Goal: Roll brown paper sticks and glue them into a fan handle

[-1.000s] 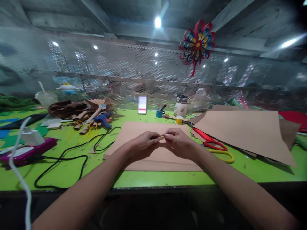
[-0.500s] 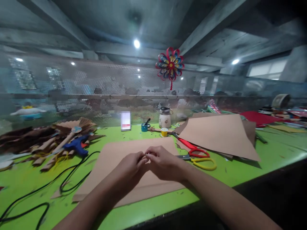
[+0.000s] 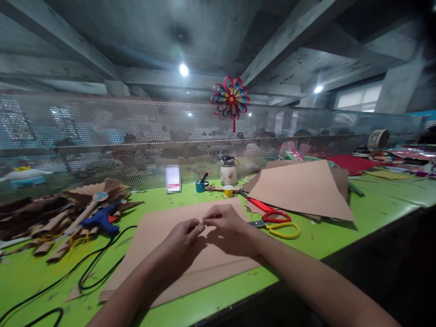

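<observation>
The fingers [image 3: 211, 216] hide most of the small piece [image 3: 202, 223] between them.

The single view comes from a camera worn on the person's head, above the near side of the green table [image 3: 327, 234], facing forward over it, with the ceiling [image 3: 146, 36] filling the upper part. Both forearms enter from below, and the left hand [image 3: 185, 234] and right hand [image 3: 223, 225] sit near, just below mid-picture. The table's front edge climbs toward the right, so the camera faces obliquely rightward, the perforated screen [image 3: 150, 118] spanning the background.
</observation>
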